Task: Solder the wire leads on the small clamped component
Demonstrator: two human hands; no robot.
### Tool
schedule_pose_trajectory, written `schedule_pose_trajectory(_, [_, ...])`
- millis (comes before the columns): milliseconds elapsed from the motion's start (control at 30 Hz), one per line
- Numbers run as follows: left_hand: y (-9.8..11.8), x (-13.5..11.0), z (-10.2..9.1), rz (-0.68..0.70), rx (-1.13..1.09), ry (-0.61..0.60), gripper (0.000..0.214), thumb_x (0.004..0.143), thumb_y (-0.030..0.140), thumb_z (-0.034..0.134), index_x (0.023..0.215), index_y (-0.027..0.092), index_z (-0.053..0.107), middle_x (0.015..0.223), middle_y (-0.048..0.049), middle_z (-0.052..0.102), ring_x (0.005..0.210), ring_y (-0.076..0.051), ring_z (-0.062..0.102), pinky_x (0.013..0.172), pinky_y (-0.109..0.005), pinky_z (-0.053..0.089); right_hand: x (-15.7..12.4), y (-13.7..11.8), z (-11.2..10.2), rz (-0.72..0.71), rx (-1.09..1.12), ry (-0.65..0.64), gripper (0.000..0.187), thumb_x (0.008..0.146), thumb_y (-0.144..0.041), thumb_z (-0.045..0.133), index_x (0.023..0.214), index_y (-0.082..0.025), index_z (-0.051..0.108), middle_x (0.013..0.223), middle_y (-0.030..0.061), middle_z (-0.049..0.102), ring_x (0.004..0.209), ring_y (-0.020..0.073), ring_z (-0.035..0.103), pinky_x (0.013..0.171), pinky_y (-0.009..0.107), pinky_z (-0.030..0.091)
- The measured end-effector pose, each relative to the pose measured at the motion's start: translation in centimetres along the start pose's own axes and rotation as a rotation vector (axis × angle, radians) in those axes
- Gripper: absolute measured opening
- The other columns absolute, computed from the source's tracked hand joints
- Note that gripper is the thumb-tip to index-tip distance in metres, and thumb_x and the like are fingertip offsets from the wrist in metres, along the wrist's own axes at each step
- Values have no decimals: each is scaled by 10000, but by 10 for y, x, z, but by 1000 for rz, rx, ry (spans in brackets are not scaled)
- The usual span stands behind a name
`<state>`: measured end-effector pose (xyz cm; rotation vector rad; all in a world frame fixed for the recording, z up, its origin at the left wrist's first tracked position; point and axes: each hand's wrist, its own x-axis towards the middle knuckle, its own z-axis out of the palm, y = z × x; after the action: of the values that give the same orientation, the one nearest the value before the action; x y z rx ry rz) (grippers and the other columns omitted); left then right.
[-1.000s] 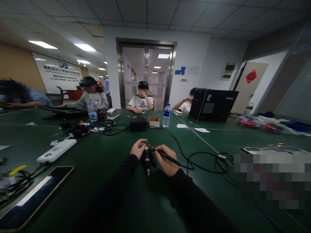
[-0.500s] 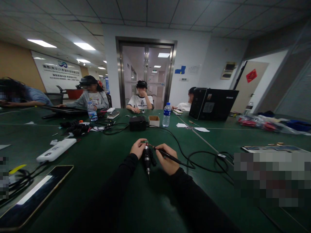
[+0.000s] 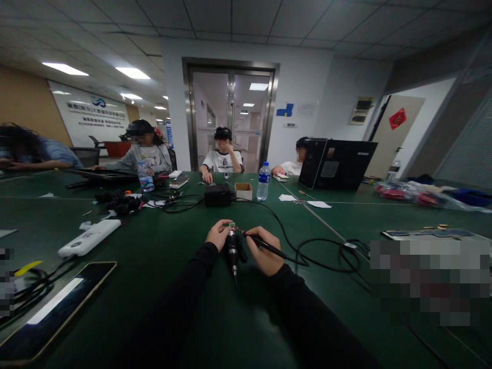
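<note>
Green counter [image 3: 154,266] and hands look almost as they did a second ago: both your hands have only drifted a touch away from you, with no change of grip. Your left hand [image 3: 217,237] has its fingers curled shut round the upper end of the small black cylindrical part with a metal pin [image 3: 232,252]. That part sits between your hands, pin pointing toward you, on or just above the counter; I cannot tell which. Your right hand [image 3: 264,252] pinches the thin black pen-shaped tool [image 3: 269,248] between thumb and fingers, with its tip up at the top of the part, just beside your left fingertips. The hold reads as settled and the tip as kept on one spot.

For room, the tool's black cable [image 3: 303,263] loops on your right, near that wrist, and is the one thing close enough to snag. The white oblong device [image 3: 89,237] and the dark flat tablet [image 3: 57,307] lie well apart on your left. The black box [image 3: 217,195], the small cardboard box [image 3: 243,191] and the clear water bottle [image 3: 263,182] stand well ahead. Your sleeves hide the counter's near edge
</note>
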<state>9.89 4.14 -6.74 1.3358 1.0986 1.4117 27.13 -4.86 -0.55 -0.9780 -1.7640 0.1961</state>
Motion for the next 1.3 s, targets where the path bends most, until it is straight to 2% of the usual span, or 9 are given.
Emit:
schedule_pose_trajectory(167, [0,3,-4,-17,149,51,224,761,208,561,951,190,678,819,-36,722,784,-181,658,813,-297,488,2,2,-4,9,0,56,98,816,-225,526,804,-209,622,760,22,666,722,169,624,694,277,477])
schedule_pose_trajectory(333, [9,1,-9,-57,368,94,244,758,180,520,907,219,710,850,-21,721,807,-191,636,844,-312,464,2,6,-4,31,-17,56,103,808,-229,527,802,-210,629,738,16,661,684,165,611,658,270,469])
schedule_pose_trajectory(500, [15,-3,-10,-73,403,108,235,732,168,550,886,216,721,768,-25,703,792,-200,627,860,-317,452,1,7,-4,45,-26,53,110,810,-238,525,803,-210,631,719,17,655,652,162,593,645,272,468])
schedule_pose_trajectory(633, [18,-2,-11,-68,479,112,264,721,149,558,940,191,699,842,-50,696,829,-192,624,894,-310,428,1,7,-4,52,-25,47,104,817,-247,526,808,-213,624,726,18,653,668,164,594,656,275,468])
schedule_pose_trajectory(767, [29,-4,-11,-163,610,122,264,754,316,587,973,192,664,940,-115,685,910,-255,640,896,-355,410,2,9,-4,56,-19,47,100,819,-241,528,808,-212,623,740,18,657,681,164,599,665,274,469])
schedule_pose_trajectory(900, [40,-21,4,-157,664,90,477,674,559,636,975,188,634,963,-185,692,995,-350,623,891,-396,387,2,10,-4,55,-21,58,104,813,-246,526,807,-213,624,730,14,658,668,163,602,639,267,470])
schedule_pose_trajectory(1000, [45,-41,26,-96,724,39,597,625,598,657,1041,172,622,1048,-233,669,1031,-376,600,873,-390,390,3,10,-5,53,-16,69,108,803,-238,524,815,-213,628,725,12,664,665,163,610,624,262,471])
schedule_pose_trajectory(1167, [58,-67,54,-118,988,63,962,521,497,757,1337,86,457,1238,-362,501,1023,-467,563,824,-464,407,3,11,-6,57,-15,73,103,807,-235,522,810,-216,623,728,15,664,669,168,610,629,266,468])
schedule_pose_trajectory(1300, [70,-70,55,-127,1060,16,970,504,319,770,1364,46,414,1212,-388,491,982,-481,583,797,-493,421,3,12,-6,57,-9,80,97,805,-228,526,806,-214,621,721,10,661,655,164,600,631,265,460])
